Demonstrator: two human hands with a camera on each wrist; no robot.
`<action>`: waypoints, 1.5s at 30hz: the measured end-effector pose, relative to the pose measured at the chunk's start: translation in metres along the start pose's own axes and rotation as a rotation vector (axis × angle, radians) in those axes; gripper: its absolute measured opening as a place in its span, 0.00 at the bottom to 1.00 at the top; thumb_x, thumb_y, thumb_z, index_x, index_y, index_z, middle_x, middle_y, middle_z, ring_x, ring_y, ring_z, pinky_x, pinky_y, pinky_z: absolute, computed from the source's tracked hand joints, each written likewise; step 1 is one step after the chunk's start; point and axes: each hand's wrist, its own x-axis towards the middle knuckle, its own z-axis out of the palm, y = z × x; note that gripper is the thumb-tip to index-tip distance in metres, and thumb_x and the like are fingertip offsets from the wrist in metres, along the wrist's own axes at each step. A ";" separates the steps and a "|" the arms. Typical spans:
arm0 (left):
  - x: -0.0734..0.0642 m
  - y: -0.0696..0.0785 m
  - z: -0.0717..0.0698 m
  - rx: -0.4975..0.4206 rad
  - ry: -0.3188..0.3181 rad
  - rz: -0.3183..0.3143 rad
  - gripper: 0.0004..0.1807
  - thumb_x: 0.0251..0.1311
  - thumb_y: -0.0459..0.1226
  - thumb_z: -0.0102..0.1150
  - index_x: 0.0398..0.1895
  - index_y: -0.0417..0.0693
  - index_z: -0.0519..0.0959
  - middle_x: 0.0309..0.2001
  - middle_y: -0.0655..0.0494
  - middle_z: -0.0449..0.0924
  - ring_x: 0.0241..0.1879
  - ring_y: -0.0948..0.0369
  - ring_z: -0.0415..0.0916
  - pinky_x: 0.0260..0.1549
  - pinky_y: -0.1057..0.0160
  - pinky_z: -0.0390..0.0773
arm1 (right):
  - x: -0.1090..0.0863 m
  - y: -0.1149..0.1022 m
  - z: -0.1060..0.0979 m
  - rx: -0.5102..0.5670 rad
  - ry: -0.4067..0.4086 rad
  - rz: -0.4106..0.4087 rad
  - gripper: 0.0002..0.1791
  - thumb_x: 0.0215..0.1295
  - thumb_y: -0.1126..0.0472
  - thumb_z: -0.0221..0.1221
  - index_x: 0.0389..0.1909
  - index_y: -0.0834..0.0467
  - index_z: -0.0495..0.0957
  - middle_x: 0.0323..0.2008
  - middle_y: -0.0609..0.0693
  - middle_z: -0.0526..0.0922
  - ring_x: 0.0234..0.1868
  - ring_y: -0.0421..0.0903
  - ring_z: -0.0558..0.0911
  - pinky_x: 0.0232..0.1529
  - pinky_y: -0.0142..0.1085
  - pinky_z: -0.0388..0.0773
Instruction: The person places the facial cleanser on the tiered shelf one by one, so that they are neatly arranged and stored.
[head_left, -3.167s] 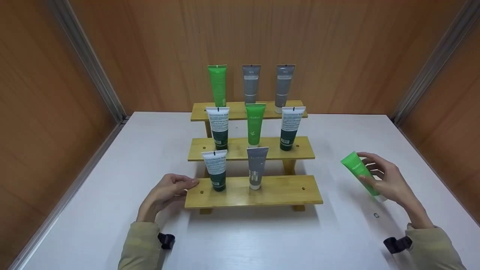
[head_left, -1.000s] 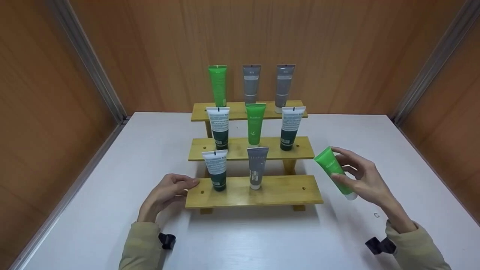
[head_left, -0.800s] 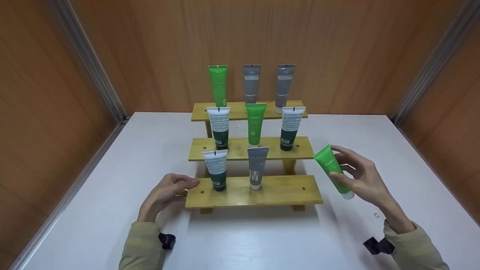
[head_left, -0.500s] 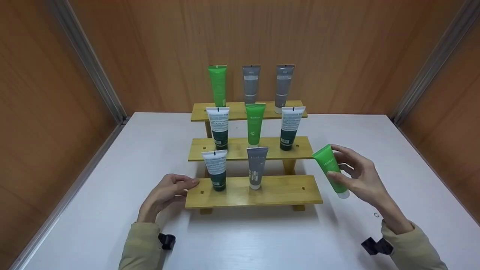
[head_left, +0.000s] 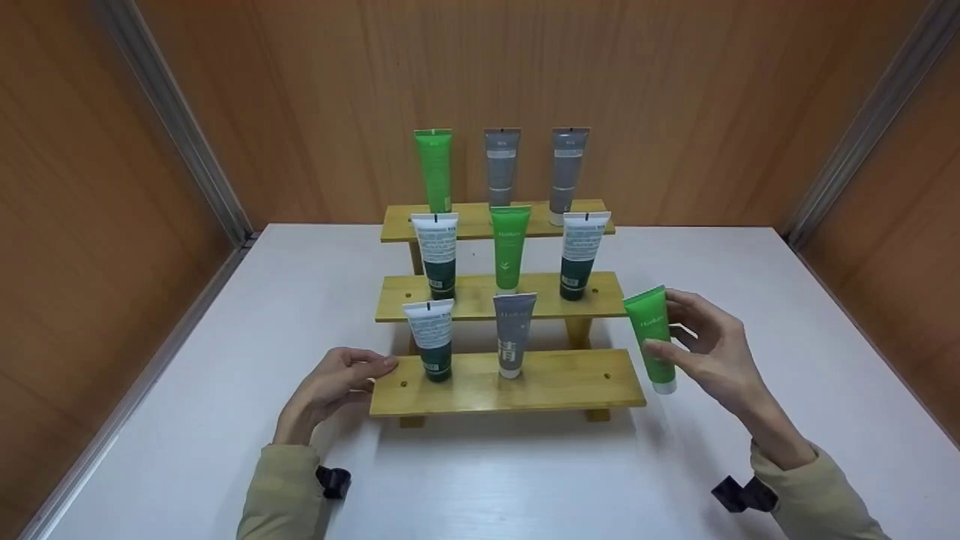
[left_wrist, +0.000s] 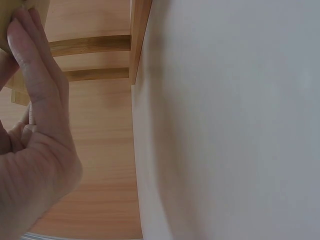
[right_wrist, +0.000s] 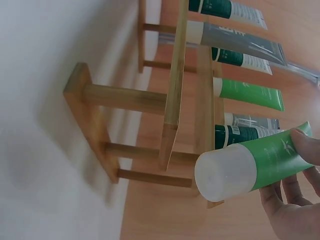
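A green squeeze tube (head_left: 651,337) with a white cap is pinched between the thumb and fingers of my right hand (head_left: 709,352). It hangs cap down, slightly tilted, beside the right end of the three-tier wooden display stand (head_left: 562,382). The right wrist view shows its cap (right_wrist: 225,172) apart from the stand. My left hand (head_left: 334,386) pinches the left end of the lowest shelf, thumb on top. On that shelf stand a white and dark green tube (head_left: 431,341) at the left and a grey tube (head_left: 512,337) in the middle.
The middle shelf bears two white and dark green tubes (head_left: 576,255) around a green tube (head_left: 510,247). On the top shelf are another green tube (head_left: 435,172) and two grey tubes (head_left: 568,169). Wooden walls (head_left: 480,90) enclose the white table (head_left: 480,480) at the back and sides.
My right hand has carried the green tube leftward to the stand and turned it closer to upright. My left hand stays on the lowest shelf's end.
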 end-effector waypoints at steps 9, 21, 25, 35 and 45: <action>-0.001 0.000 0.000 0.001 0.002 -0.002 0.25 0.61 0.49 0.69 0.49 0.35 0.82 0.37 0.57 0.86 0.32 0.63 0.81 0.33 0.67 0.83 | 0.003 -0.004 0.010 0.081 0.036 0.031 0.32 0.53 0.78 0.69 0.61 0.67 0.73 0.50 0.47 0.81 0.48 0.41 0.83 0.55 0.26 0.80; -0.002 0.001 0.000 -0.008 -0.005 -0.006 0.23 0.61 0.48 0.69 0.47 0.37 0.83 0.35 0.58 0.86 0.30 0.64 0.78 0.31 0.68 0.81 | 0.011 -0.005 0.037 0.146 0.063 0.065 0.30 0.53 0.77 0.70 0.57 0.66 0.73 0.50 0.49 0.82 0.50 0.45 0.83 0.55 0.29 0.81; -0.001 0.001 0.000 -0.005 -0.010 -0.004 0.23 0.61 0.48 0.69 0.48 0.37 0.83 0.36 0.58 0.86 0.31 0.64 0.80 0.32 0.68 0.81 | 0.013 -0.001 0.044 0.142 0.056 0.064 0.29 0.53 0.77 0.70 0.56 0.66 0.73 0.50 0.48 0.82 0.51 0.44 0.83 0.56 0.29 0.80; -0.001 0.001 -0.001 -0.003 -0.023 0.011 0.22 0.62 0.48 0.68 0.47 0.37 0.84 0.35 0.59 0.86 0.31 0.64 0.81 0.32 0.67 0.82 | 0.014 0.005 0.056 0.113 0.027 0.072 0.29 0.53 0.76 0.70 0.57 0.66 0.72 0.51 0.44 0.81 0.54 0.42 0.83 0.58 0.29 0.79; -0.001 0.000 -0.002 -0.026 -0.026 0.008 0.23 0.62 0.47 0.68 0.47 0.36 0.83 0.35 0.58 0.87 0.31 0.64 0.82 0.32 0.67 0.83 | 0.015 0.007 0.063 0.091 0.003 0.052 0.29 0.55 0.75 0.69 0.59 0.66 0.72 0.53 0.47 0.80 0.55 0.41 0.82 0.61 0.31 0.77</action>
